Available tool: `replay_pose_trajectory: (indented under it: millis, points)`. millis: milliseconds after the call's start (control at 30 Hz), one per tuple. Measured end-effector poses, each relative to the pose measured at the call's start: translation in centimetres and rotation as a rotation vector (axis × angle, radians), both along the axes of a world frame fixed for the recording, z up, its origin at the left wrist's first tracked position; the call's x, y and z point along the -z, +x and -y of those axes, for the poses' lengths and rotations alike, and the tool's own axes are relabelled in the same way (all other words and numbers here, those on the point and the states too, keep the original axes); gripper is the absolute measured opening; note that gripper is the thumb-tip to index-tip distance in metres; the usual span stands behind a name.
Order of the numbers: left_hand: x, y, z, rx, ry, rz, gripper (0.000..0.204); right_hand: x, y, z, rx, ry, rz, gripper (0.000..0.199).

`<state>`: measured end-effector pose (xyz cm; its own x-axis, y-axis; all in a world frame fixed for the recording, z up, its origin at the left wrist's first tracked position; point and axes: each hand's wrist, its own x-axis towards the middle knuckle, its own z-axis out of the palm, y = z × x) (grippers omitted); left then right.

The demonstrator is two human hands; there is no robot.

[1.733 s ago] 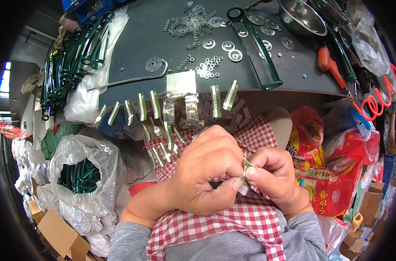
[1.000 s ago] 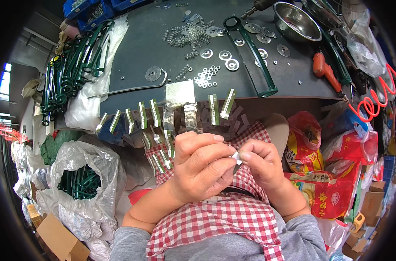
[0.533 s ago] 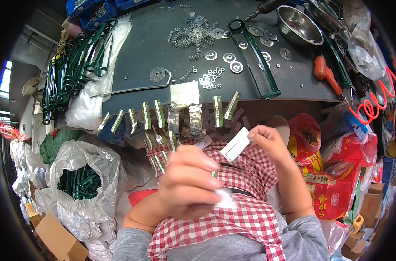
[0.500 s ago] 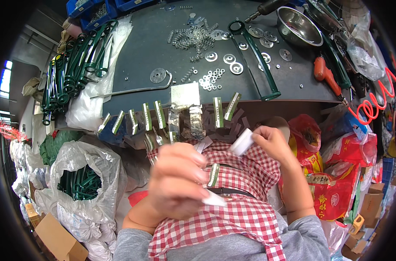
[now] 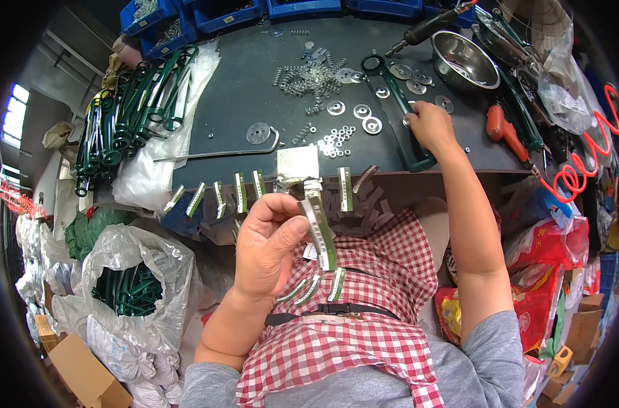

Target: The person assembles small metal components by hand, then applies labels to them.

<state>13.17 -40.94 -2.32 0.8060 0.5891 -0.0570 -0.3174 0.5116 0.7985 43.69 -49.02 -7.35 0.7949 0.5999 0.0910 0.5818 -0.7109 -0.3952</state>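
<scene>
In front of my chest, my left hand [image 5: 272, 241] pinches a green and silver label strip [image 5: 320, 238] between thumb and fingers. My right hand [image 5: 432, 127] reaches over the table and closes on the side of a long green metal frame [image 5: 374, 64] with a ring at its far end. The fingertips there are partly hidden. More label strips hang along the table's front edge, among them one label [image 5: 345, 189] right of a silvery block [image 5: 298, 163]. A few others, such as a small label [image 5: 336, 284], lie on my checked apron [image 5: 336, 340].
On the dark table [image 5: 234, 88] lie a pile of springs [image 5: 313, 80], small nuts [image 5: 335, 141], metal discs [image 5: 372, 126] and a bent rod [image 5: 221, 155]. Green frames [image 5: 129, 112] are heaped left. A steel bowl [image 5: 466, 60] and an orange-handled power tool [image 5: 503, 127] sit right.
My right hand has left my lap, where it held a white roll, and moved up to the green frame. My left hand has risen, now showing a green label instead of a white strip.
</scene>
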Motion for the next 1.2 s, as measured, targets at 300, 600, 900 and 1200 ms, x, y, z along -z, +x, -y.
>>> replay_pose_trajectory:
  millis: [300,600,900,1200]
  points:
    - [0.9,-0.2,-1.6,-0.037,-0.005,-0.047,0.016,0.0,-8.1,3.5,-0.078,0.877,-0.911,0.017]
    - [1.3,0.5,-0.7,-0.002,-0.013,-0.094,0.017,1.1,-11.0,3.3,0.061,0.83,-0.935,0.019]
    - [2.1,0.3,-0.1,0.032,-0.047,-0.09,0.017,2.7,-10.2,1.0,0.157,0.572,-0.672,0.024]
    - [0.4,1.1,-0.6,0.079,-0.088,-0.076,0.018,-1.8,-13.8,4.4,-0.01,0.886,-1.189,0.02]
